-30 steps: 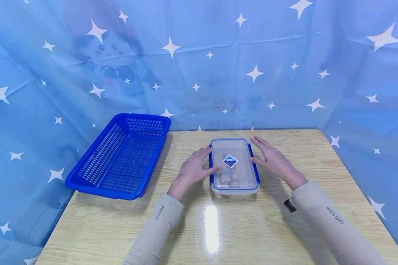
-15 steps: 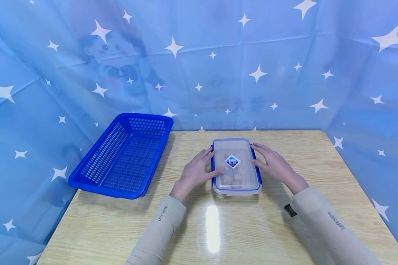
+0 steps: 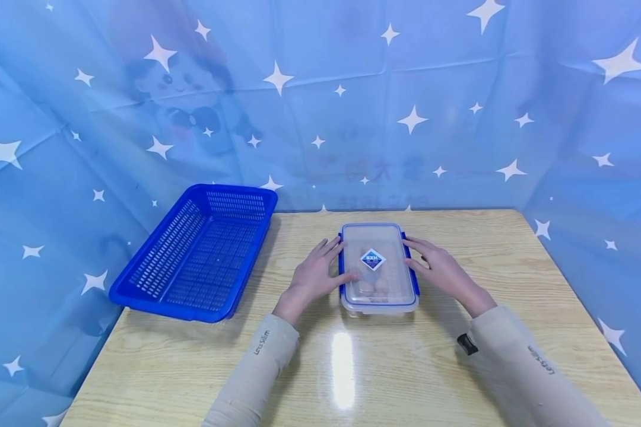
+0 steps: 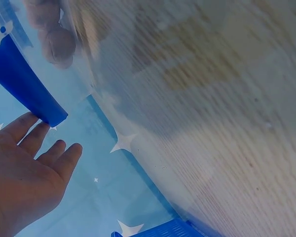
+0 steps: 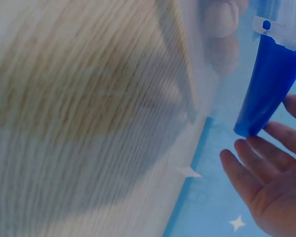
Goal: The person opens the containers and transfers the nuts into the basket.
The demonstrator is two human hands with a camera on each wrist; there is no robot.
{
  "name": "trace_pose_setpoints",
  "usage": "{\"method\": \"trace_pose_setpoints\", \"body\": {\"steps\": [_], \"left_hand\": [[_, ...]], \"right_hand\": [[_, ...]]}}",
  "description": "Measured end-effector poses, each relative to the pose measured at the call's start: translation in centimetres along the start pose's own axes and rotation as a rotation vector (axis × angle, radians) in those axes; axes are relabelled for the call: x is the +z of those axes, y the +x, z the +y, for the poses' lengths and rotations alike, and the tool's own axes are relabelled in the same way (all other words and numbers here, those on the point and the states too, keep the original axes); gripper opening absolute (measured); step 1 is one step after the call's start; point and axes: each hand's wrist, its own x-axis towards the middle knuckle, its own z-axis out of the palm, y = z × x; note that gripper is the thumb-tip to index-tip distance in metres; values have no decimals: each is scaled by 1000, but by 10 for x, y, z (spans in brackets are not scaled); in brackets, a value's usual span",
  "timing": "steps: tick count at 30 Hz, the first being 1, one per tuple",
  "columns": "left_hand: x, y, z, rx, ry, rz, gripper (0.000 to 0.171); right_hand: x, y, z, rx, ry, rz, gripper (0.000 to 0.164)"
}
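A clear plastic food container [image 3: 379, 237] with a blue-edged lid and a diamond-shaped label stands on the table. Several round, pale brown, egg-like things [image 3: 374, 286] show through it. My left hand [image 3: 312, 276] is at its left side, thumb over the lid's edge. In the left wrist view the fingertips touch the lower end of the blue side clip [image 4: 27, 81]. On the other side, my right hand [image 3: 443, 270] has its thumb and fingers at the right blue clip [image 5: 269, 86], with fingertips at the clip's lower end in the right wrist view. The fingers of both hands are loosely extended.
A blue perforated plastic basket [image 3: 208, 261] stands to the left on the wood-grain table [image 3: 406, 367]. Behind the table's back edge hangs a blue curtain [image 3: 352, 118] with white stars.
My right hand has come down and in, its fingers now at the container's right clip. The left hand has shifted only slightly, staying at the left side. The container stays put.
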Motion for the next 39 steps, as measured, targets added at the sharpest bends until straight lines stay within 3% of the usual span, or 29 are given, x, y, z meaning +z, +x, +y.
{"method": "trace_pose_setpoints", "body": {"steps": [24,30,34,39], "left_hand": [[-4,4,-1,-22,-77,-24,89],[-5,4,-1,-24,-93,-24,88],[-5,3,0,-37,-161,-21,88],[-2,2,3,-27,-333,1,85]], "right_hand": [[5,0,-2,56,221,-31,52],[9,4,-2,65,264,17,53],[14,6,-2,83,288,75,55],[15,6,-6,132,319,103,54]]}}
